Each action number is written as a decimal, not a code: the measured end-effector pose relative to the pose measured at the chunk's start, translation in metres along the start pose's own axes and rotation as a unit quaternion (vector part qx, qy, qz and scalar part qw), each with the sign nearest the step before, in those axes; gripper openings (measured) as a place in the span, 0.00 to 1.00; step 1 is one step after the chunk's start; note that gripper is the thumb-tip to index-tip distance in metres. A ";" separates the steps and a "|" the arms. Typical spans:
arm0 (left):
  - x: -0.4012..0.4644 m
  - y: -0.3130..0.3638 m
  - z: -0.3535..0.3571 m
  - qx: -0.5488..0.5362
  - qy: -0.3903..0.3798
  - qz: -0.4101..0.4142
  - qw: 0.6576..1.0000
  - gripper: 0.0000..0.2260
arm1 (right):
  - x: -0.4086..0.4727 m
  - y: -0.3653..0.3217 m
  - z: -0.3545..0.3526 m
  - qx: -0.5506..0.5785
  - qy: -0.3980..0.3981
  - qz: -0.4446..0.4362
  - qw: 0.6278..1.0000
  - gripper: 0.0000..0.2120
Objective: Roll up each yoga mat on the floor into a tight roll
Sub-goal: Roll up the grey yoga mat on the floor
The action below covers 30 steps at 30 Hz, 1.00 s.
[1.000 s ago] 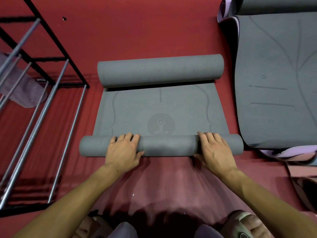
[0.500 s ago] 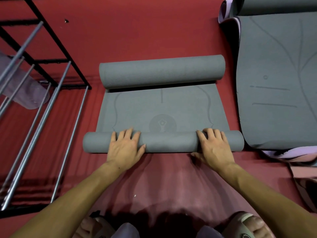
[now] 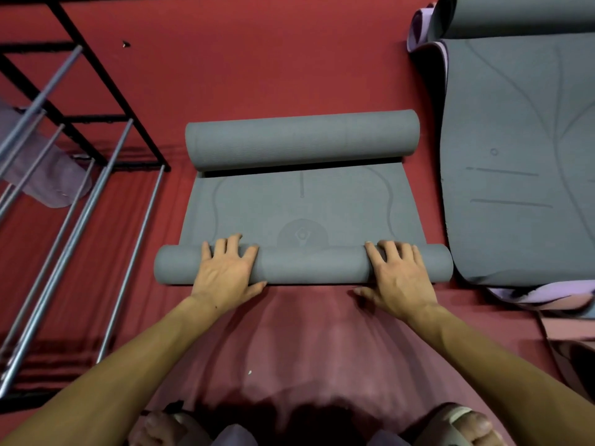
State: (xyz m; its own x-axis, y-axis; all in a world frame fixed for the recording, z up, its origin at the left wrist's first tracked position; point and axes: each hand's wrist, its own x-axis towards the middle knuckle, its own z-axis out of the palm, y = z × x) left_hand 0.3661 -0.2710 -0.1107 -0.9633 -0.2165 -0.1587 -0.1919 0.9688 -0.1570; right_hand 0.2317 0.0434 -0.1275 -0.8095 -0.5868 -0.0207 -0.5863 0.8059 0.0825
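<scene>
The grey yoga mat [image 3: 302,207] lies on the red floor [image 3: 257,59], directly in front of the person. It is rolled at both ends: a thinner near roll [image 3: 309,265] at the person's side and a thicker far roll [image 3: 302,140] at the other end, with a flat part between them that shows a round printed emblem [image 3: 302,235], half covered by the near roll.

Both hands lie palm-down on the near roll. The left hand [image 3: 225,275] is on its left part, and the right hand [image 3: 399,278] is on its right part. The fingers [image 3: 230,244] of each hand are spread flat over the top of the roll, not closed around it, and each thumb is at the near edge, close to the floor.

To the right of the grey yoga mat lies a second grey mat [image 3: 521,156], mostly flat, with a lilac underside at its edges; it almost touches the near roll. To the left of the grey yoga mat stands a metal rack [image 3: 80,156] with black and silver bars.
</scene>
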 end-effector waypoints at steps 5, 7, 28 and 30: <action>0.003 0.000 0.009 0.024 -0.011 -0.015 1.000 0.43 | 0.003 -0.001 0.004 -0.013 -0.028 0.004 1.000 0.55; 0.006 -0.001 0.012 0.042 -0.017 -0.013 0.999 0.44 | 0.007 0.002 0.005 -0.033 -0.047 -0.009 0.998 0.47; -0.015 -0.020 -0.030 -0.072 -0.182 0.065 0.978 0.38 | -0.002 -0.002 -0.026 0.017 -0.261 -0.054 0.964 0.34; -0.016 -0.021 -0.029 -0.083 -0.182 0.058 0.978 0.40 | -0.003 -0.001 -0.027 0.000 -0.236 -0.059 0.970 0.34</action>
State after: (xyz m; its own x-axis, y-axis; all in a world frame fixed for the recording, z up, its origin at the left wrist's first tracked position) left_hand 0.3803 -0.2844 -0.0761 -0.8556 -0.1043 -0.5070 -0.1431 0.9890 0.0380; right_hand 0.2358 0.0420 -0.1006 -0.6605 -0.5736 -0.4845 -0.6759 0.7352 0.0511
